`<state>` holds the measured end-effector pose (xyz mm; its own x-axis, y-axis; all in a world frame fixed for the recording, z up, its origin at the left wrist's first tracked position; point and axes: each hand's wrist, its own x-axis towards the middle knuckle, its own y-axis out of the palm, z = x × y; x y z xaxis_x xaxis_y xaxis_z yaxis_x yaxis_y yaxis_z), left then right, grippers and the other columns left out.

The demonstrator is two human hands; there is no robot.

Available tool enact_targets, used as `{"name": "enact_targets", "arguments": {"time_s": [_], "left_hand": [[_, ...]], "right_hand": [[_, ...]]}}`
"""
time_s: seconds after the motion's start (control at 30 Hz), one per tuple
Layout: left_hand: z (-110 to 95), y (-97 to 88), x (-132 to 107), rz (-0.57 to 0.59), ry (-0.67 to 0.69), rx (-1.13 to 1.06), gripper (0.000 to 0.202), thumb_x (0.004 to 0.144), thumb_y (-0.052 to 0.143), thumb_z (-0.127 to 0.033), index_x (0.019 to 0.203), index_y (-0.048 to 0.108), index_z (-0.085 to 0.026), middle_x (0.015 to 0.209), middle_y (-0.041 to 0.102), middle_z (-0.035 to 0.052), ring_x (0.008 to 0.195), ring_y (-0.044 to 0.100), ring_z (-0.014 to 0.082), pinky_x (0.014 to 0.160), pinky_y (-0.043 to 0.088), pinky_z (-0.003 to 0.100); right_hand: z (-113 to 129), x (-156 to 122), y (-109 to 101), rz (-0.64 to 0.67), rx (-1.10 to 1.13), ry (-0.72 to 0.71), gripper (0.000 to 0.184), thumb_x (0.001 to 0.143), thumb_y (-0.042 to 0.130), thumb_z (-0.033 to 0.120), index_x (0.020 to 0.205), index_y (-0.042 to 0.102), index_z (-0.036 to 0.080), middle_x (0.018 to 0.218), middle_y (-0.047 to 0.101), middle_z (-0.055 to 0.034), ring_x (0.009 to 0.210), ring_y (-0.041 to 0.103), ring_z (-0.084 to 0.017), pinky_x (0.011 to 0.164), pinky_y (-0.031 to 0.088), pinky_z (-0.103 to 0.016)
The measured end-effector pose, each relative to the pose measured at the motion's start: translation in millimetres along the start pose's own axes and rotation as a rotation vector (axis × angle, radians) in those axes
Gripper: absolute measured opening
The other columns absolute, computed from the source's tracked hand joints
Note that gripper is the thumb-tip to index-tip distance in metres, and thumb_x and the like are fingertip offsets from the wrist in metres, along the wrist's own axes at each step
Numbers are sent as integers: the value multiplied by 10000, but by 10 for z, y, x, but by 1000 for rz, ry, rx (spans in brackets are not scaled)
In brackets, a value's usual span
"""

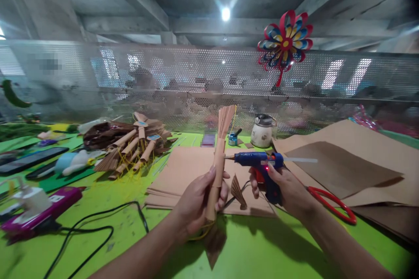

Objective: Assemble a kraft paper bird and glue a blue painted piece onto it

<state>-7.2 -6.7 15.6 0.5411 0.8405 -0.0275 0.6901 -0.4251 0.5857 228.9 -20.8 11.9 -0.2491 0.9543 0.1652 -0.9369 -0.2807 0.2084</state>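
My left hand (200,198) is wrapped round a rolled brown paper tube (218,172) with a pleated fan top, held upright with a slight tilt. A yellow string hangs by the tube. In my right hand (286,187) is a blue glue gun (258,159) with a red trigger and a white glue stick out of its back. Its nozzle tip meets or nearly meets the tube's right side; I cannot tell which. A small pleated paper fan piece (238,191) stands just right of my left hand, before a stack of brown paper sheets (178,165).
Several finished-looking paper rolls (131,146) with yellow strings lie at left. A purple power strip (59,209) and black cable (98,218) sit front left. Red-handled scissors (334,205) and large paper sheets (340,148) lie right. A jar (262,133) and small blue bottle (232,139) stand behind.
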Motion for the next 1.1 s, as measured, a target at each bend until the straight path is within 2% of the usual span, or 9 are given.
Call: {"name": "enact_targets", "arguments": {"time_s": [0.3,0.63,0.9,1.1], "left_hand": [[-19,-12,5,26,-21,-39,387,1026,419,-432,935,640,-128,598,558,21,443,495,85,439,357,167],[-10,-25,14,40,-22,-56,393,1031,398,-424,915,623,-123,582,547,16,428,471,83,440,354,170],[-31,-8,14,43,-37,-71,416,1048,345,-406,895,609,-124,576,554,22,417,485,82,422,361,157],[-23,-12,15,32,-38,-75,434,1057,313,-392,900,611,-119,567,552,21,408,484,81,409,358,152]], "right_hand": [[-6,6,75,-34,35,8,430,906,630,566,946,720,147,774,690,-72,645,646,-168,632,501,-292],[-32,-1,87,-45,-16,6,401,920,633,531,935,712,139,749,671,-62,623,599,-135,594,470,-255],[-46,2,99,-63,-63,-11,424,900,638,567,900,679,144,667,606,-22,555,545,-125,541,403,-265],[-74,24,84,-52,-53,-30,400,934,606,542,928,673,147,668,604,-16,562,545,-124,564,413,-272]]}}
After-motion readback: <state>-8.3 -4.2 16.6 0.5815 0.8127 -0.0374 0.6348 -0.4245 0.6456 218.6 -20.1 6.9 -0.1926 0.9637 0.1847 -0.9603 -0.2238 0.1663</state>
